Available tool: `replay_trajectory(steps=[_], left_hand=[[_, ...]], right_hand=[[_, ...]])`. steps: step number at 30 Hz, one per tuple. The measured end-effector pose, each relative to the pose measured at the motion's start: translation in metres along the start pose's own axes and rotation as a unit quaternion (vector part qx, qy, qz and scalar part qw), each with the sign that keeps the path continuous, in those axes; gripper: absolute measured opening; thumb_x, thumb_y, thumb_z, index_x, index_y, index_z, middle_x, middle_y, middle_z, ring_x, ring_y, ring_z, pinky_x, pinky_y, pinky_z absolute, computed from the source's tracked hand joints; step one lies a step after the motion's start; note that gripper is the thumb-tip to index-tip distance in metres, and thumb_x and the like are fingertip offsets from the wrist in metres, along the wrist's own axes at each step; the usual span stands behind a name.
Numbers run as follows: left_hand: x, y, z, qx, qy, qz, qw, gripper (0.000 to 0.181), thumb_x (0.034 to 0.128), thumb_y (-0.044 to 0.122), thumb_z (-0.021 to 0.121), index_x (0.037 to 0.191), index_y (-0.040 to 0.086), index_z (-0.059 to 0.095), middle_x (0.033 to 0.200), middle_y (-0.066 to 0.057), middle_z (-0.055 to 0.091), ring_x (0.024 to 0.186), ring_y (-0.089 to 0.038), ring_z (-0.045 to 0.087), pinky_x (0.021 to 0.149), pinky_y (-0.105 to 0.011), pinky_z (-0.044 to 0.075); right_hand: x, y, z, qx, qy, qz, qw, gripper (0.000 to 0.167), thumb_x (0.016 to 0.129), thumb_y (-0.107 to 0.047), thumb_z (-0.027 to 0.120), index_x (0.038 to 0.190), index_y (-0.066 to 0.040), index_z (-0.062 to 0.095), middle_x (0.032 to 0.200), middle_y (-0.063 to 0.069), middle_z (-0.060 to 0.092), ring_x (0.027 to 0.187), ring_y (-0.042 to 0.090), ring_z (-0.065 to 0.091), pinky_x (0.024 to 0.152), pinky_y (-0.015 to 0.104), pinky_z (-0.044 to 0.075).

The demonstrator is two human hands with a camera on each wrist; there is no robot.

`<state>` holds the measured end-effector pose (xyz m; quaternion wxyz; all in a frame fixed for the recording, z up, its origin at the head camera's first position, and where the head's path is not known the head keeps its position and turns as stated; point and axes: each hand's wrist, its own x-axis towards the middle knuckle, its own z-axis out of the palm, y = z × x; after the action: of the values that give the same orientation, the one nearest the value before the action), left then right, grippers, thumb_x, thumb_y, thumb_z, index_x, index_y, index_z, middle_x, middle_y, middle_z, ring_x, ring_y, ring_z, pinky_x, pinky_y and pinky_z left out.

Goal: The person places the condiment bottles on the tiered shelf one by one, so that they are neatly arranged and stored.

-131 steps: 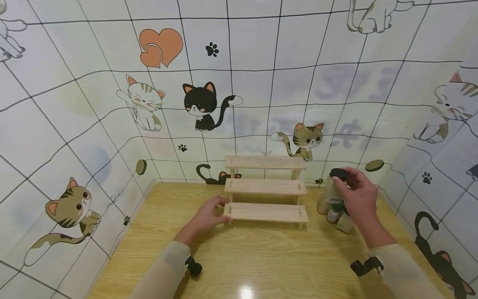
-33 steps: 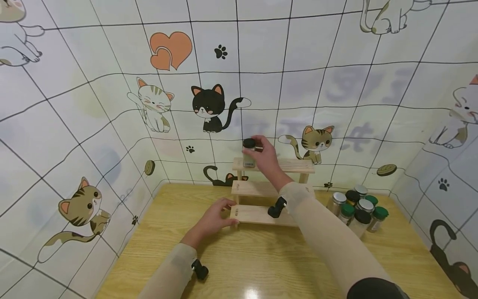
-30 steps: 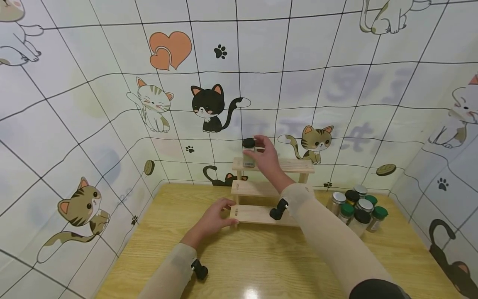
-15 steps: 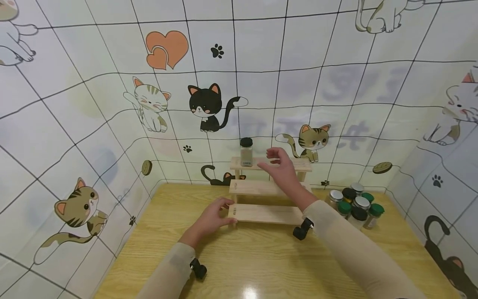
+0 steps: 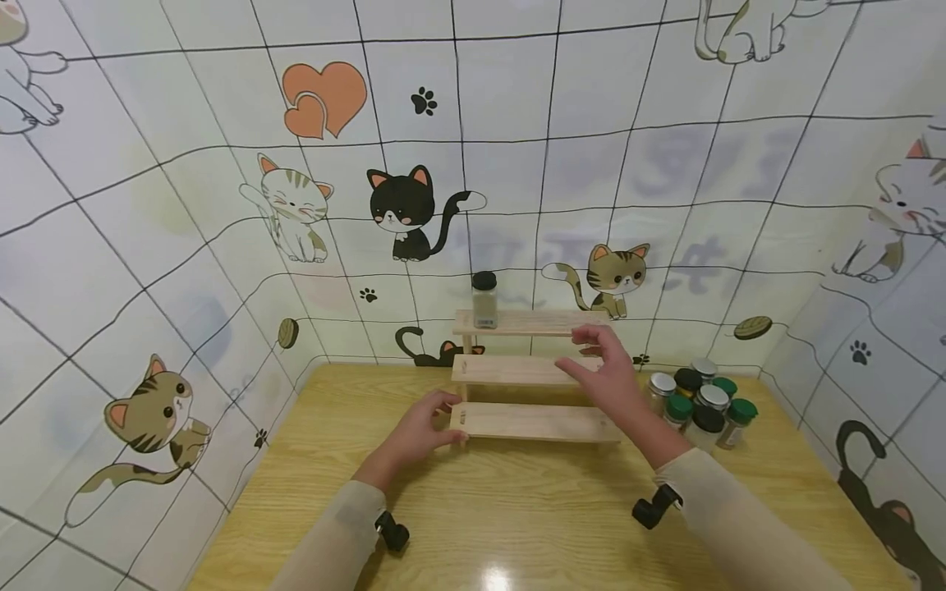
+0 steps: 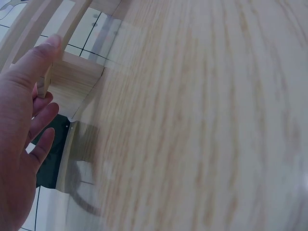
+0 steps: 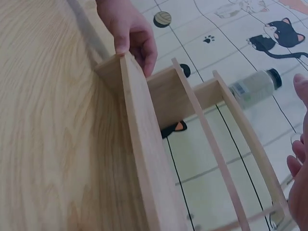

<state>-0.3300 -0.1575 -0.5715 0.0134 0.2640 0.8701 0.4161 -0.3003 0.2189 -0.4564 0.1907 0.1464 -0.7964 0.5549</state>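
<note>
Currently, left hand (image 5: 414, 431) pinching wooden rack (image 5: 535, 422) at left edge, right hand (image 5: 612, 384) loosely spread, holding nothing, clear of jar (image 5: 484, 302)

Jar (image 5: 484, 305) on rack (image 5: 528, 421), top L; jar grp (image 5: 713, 398) R of rack.

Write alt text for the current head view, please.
A person's left hand holds the left end of a three-tier wooden rack, with one black-lidded jar on its top shelf. The empty right hand hovers near the rack's right end; other lidded jars stand on the table to the right.
</note>
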Motion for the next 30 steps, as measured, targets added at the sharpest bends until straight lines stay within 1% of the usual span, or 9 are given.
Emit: replay_trajectory(steps=[3, 8, 10, 12, 14, 18, 20, 23, 30], left_hand=[[0.000, -0.003, 0.000, 0.007, 0.002, 0.002, 1.0000, 0.062, 0.0943, 0.037, 0.092, 0.147, 0.017, 0.066, 0.139, 0.003, 0.065, 0.125, -0.022, 0.065, 0.112, -0.052, 0.051], [-0.002, -0.003, -0.001, 0.004, 0.006, -0.003, 1.0000, 0.063, 0.0941, 0.037, 0.092, 0.147, 0.016, 0.066, 0.138, 0.002, 0.066, 0.126, -0.023, 0.065, 0.112, -0.053, 0.051], [-0.002, -0.003, 0.000, 0.002, 0.007, -0.006, 0.9999, 0.063, 0.0937, 0.036, 0.092, 0.147, 0.016, 0.066, 0.138, 0.002, 0.066, 0.125, -0.023, 0.065, 0.112, -0.052, 0.051], [-0.002, -0.003, -0.001, 0.000, 0.009, -0.005, 1.0000, 0.064, 0.0937, 0.037, 0.092, 0.147, 0.015, 0.065, 0.138, 0.003, 0.066, 0.125, -0.023, 0.065, 0.112, -0.052, 0.051], [-0.002, -0.004, 0.000, -0.001, 0.009, -0.001, 1.0000, 0.065, 0.0940, 0.038, 0.092, 0.148, 0.015, 0.065, 0.138, 0.002, 0.065, 0.125, -0.023, 0.065, 0.112, -0.053, 0.051], [-0.002, -0.003, -0.001, 0.002, 0.007, 0.001, 1.0000, 0.065, 0.0949, 0.039, 0.091, 0.149, 0.016, 0.064, 0.139, 0.002, 0.064, 0.126, -0.022, 0.065, 0.112, -0.053, 0.051], [-0.002, -0.001, -0.001, 0.001, 0.005, -0.001, 1.0000, 0.064, 0.0950, 0.038, 0.091, 0.149, 0.015, 0.064, 0.139, 0.002, 0.064, 0.126, -0.022, 0.065, 0.112, -0.052, 0.051], [-0.002, 0.002, -0.001, -0.004, 0.006, -0.005, 1.0000, 0.063, 0.0942, 0.034, 0.092, 0.148, 0.014, 0.065, 0.138, 0.001, 0.065, 0.126, -0.023, 0.065, 0.112, -0.052, 0.051], [-0.002, 0.004, 0.001, -0.003, 0.007, -0.011, 0.9999, 0.062, 0.0937, 0.031, 0.093, 0.146, 0.015, 0.065, 0.138, 0.001, 0.065, 0.126, -0.024, 0.065, 0.113, -0.052, 0.051]], right_hand=[[-0.014, 0.003, -0.015, -0.027, 0.009, 0.002, 0.9996, 0.050, 0.100, -0.015, 0.086, 0.141, -0.004, 0.060, 0.140, 0.016, 0.060, 0.129, 0.035, 0.058, 0.107, 0.054, 0.047], [-0.035, 0.005, -0.040, -0.071, 0.021, 0.016, 0.9971, 0.051, 0.102, -0.018, 0.085, 0.143, -0.003, 0.058, 0.140, 0.014, 0.059, 0.129, 0.038, 0.056, 0.105, 0.037, 0.046], [-0.043, 0.007, -0.049, -0.093, 0.030, 0.023, 0.9949, 0.052, 0.102, -0.021, 0.085, 0.143, -0.004, 0.059, 0.140, 0.014, 0.059, 0.126, 0.036, 0.056, 0.102, 0.035, 0.046], [-0.051, 0.009, -0.058, -0.110, 0.038, 0.024, 0.9929, 0.054, 0.102, -0.021, 0.085, 0.145, -0.004, 0.058, 0.140, 0.014, 0.058, 0.124, 0.035, 0.056, 0.100, 0.036, 0.047], [-0.059, 0.012, -0.066, -0.129, 0.051, 0.022, 0.9901, 0.054, 0.101, -0.020, 0.086, 0.145, -0.005, 0.058, 0.140, 0.013, 0.058, 0.122, 0.033, 0.056, 0.096, 0.032, 0.048], [-0.071, 0.021, -0.082, -0.154, 0.088, -0.001, 0.9841, 0.052, 0.097, -0.011, 0.088, 0.141, -0.003, 0.061, 0.137, 0.013, 0.058, 0.118, 0.033, 0.056, 0.095, 0.021, 0.046], [-0.076, 0.026, -0.090, -0.175, 0.108, -0.018, 0.9784, 0.053, 0.093, -0.005, 0.091, 0.138, -0.001, 0.063, 0.135, 0.014, 0.059, 0.116, 0.028, 0.056, 0.095, 0.021, 0.044], [-0.084, 0.034, -0.102, -0.205, 0.123, -0.028, 0.9706, 0.056, 0.089, -0.003, 0.094, 0.137, -0.001, 0.065, 0.135, 0.015, 0.059, 0.116, 0.026, 0.054, 0.095, 0.020, 0.041], [-0.105, 0.051, -0.129, -0.243, 0.137, -0.013, 0.9601, 0.061, 0.089, -0.008, 0.095, 0.140, 0.002, 0.063, 0.142, 0.021, 0.056, 0.120, 0.040, 0.052, 0.094, 0.016, 0.036]])
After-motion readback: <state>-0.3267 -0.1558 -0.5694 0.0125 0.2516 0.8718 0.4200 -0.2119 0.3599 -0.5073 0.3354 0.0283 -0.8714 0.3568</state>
